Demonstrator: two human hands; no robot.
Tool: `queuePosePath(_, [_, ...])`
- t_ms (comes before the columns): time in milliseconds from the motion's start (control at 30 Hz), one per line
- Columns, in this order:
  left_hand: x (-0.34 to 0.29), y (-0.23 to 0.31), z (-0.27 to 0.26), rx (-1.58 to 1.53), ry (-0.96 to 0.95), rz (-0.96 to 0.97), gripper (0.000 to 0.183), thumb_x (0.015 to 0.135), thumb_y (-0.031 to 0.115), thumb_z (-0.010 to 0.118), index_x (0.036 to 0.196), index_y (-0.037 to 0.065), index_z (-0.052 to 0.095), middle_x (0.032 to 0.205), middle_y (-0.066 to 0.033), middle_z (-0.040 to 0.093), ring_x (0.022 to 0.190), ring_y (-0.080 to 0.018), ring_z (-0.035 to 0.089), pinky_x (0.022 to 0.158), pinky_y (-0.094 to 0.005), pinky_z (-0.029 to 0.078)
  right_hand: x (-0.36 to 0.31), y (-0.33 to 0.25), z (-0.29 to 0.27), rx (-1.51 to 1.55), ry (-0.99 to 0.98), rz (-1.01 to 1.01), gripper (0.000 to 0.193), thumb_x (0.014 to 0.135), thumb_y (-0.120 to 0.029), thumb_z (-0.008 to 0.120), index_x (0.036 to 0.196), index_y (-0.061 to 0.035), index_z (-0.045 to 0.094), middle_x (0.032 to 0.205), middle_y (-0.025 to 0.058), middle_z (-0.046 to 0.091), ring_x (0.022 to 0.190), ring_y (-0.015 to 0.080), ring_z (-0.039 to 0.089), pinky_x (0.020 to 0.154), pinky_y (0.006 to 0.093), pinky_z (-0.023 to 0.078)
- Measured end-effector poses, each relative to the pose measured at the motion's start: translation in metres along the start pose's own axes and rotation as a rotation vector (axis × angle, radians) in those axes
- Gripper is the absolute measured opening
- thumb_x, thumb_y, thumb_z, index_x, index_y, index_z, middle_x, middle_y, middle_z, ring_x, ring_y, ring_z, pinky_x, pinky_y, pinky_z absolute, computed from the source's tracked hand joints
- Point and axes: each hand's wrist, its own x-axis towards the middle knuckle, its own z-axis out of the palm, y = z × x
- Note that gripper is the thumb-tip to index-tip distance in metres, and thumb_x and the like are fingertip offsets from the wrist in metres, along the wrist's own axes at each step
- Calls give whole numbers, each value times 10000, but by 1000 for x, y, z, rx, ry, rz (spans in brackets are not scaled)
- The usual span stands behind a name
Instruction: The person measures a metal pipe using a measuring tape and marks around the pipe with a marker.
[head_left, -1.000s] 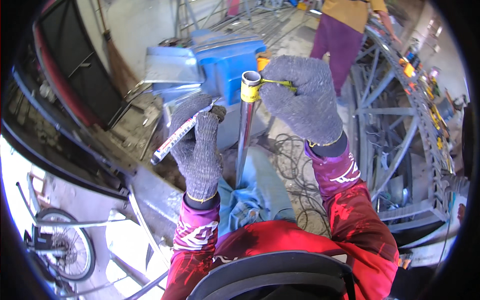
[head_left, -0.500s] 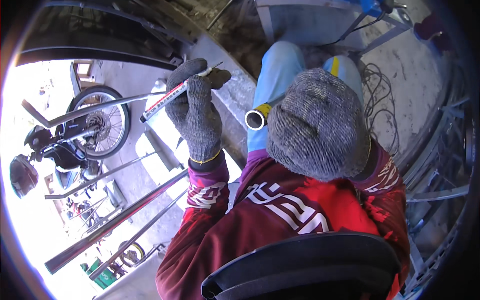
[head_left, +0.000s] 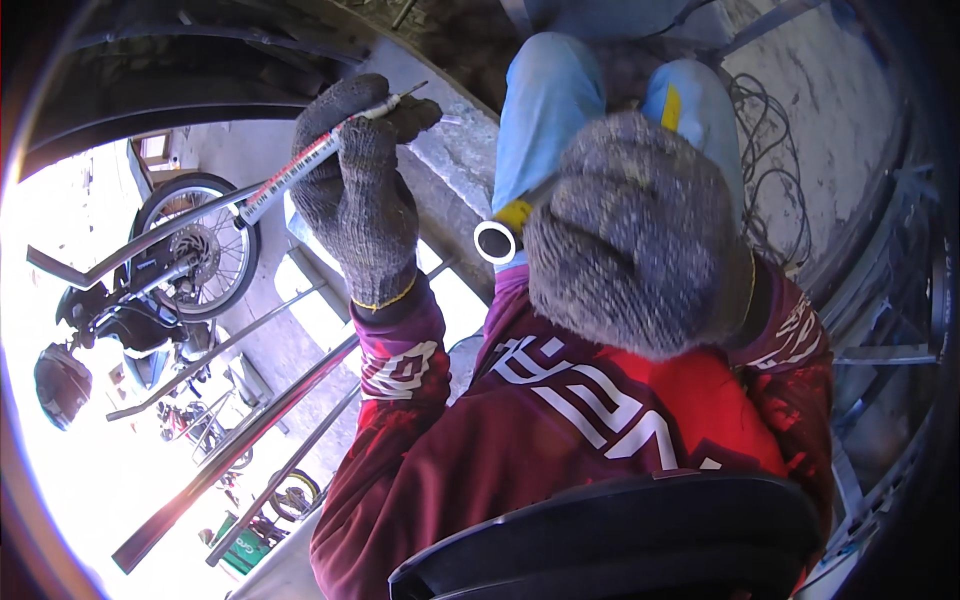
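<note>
In my left hand (head_left: 358,185), in a grey knit glove, is a slim white stick with a red stripe and print (head_left: 290,178). A thin pointed tip sticks out past the fingers. My right hand (head_left: 640,235), also gloved, is curled in a fist in front of my lap. From beneath it a tube with a yellow end (head_left: 512,216) pokes out to the left, its hollow mouth showing; the rest is hidden behind the fist. A yellow strip (head_left: 671,108) shows beyond the knuckles, over my knee.
A bent metal bar (head_left: 130,238) crosses behind the white stick. Several long metal bars (head_left: 235,450) stick out at the lower left. Beyond them stands a motorcycle (head_left: 150,290). A dark cable (head_left: 780,170) lies coiled on the floor at right, near metal frames (head_left: 880,355).
My left hand has moved left and up with the white stick. The right fist stays near its place, the tube end slightly further left. My knees sit higher in the picture.
</note>
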Motion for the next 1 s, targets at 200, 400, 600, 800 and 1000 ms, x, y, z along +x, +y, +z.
queuePosePath(200, [13, 9, -12, -11, -20, 56, 336, 964, 230, 628, 1134, -57, 592, 1032, -173, 649, 845, -294, 710, 779, -408, 596, -2, 25, 10, -158, 63, 51, 394, 717, -251, 787, 1083, -136, 697, 1114, 96, 655, 1111, 322, 601, 989, 482, 467])
queuePosePath(400, [8, 35, -6, 132, 40, 106, 392, 978, 279, 606, 1160, -64, 556, 990, -201, 672, 844, -315, 714, 804, -407, 574, 24, 63, 6, -237, 118, -38, 250, 800, -252, 717, 970, -81, 652, 969, 121, 650, 847, 287, 636, 704, 438, 518])
queuePosePath(600, [-4, 60, 7, 499, -148, 538, 385, 988, 343, 576, 1115, -19, 608, 920, -221, 689, 824, -233, 683, 680, -339, 564, 49, 48, 8, -172, 418, -41, 173, 787, -239, 699, 859, -101, 623, 764, 74, 607, 656, 284, 611, 584, 440, 491])
queuePosePath(800, [-17, 59, 31, 573, -122, 424, 405, 952, 341, 620, 1096, -38, 622, 919, -213, 707, 887, -298, 671, 777, -393, 539, 58, 45, -5, -151, 113, 205, 165, 796, -221, 686, 825, -86, 594, 717, 107, 586, 681, 316, 633, 577, 459, 490])
queuePosePath(1000, [1, 55, 43, 657, -176, 544, 450, 914, 363, 645, 1063, -61, 667, 968, -178, 718, 933, -298, 661, 863, -423, 494, 56, 46, -6, -135, 170, 293, 169, 808, -226, 681, 839, -84, 597, 723, 102, 591, 676, 317, 631, 584, 457, 484])
